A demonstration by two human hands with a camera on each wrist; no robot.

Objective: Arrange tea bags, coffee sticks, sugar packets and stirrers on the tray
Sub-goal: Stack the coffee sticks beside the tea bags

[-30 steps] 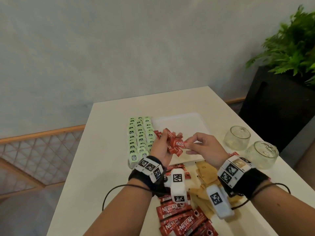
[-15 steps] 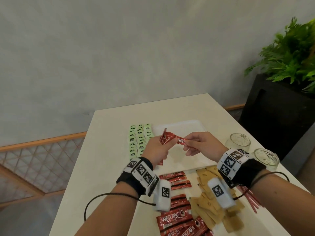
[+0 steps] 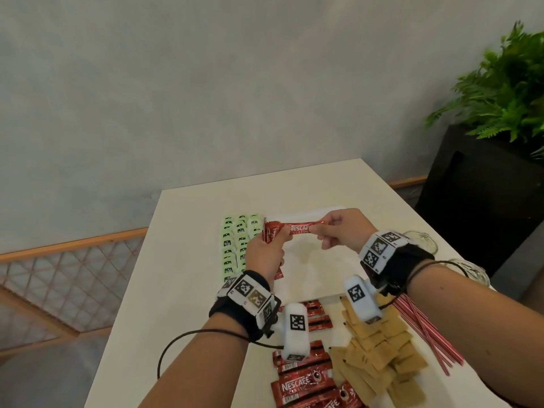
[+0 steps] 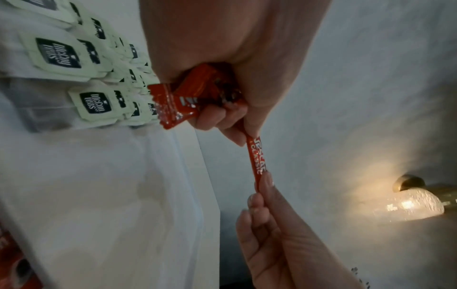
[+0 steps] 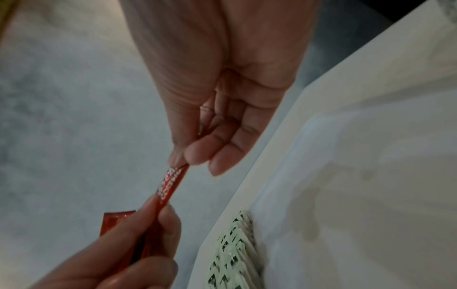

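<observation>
Above the white tray (image 3: 318, 278) my left hand (image 3: 266, 248) grips a bundle of red coffee sticks (image 4: 188, 97). One red coffee stick (image 3: 300, 228) stretches level between both hands: my left thumb and fingers hold its left end, my right hand (image 3: 338, 231) pinches its right end (image 5: 173, 181). Green tea bags (image 3: 238, 242) lie in rows along the tray's left side. More coffee sticks (image 3: 306, 381), brown sugar packets (image 3: 379, 357) and red striped stirrers (image 3: 424, 334) lie on the table in front of the tray.
Two clear glass jars (image 3: 424, 242) stand at the table's right edge. A black planter with a fern (image 3: 485, 160) stands right of the table. The white table (image 3: 182, 275) ends at a grey wall; a wooden lattice rail is on the left.
Both hands rose from the tray. The right hand drew one coffee stick sideways out of the bundle, so it now spans level between the hands.
</observation>
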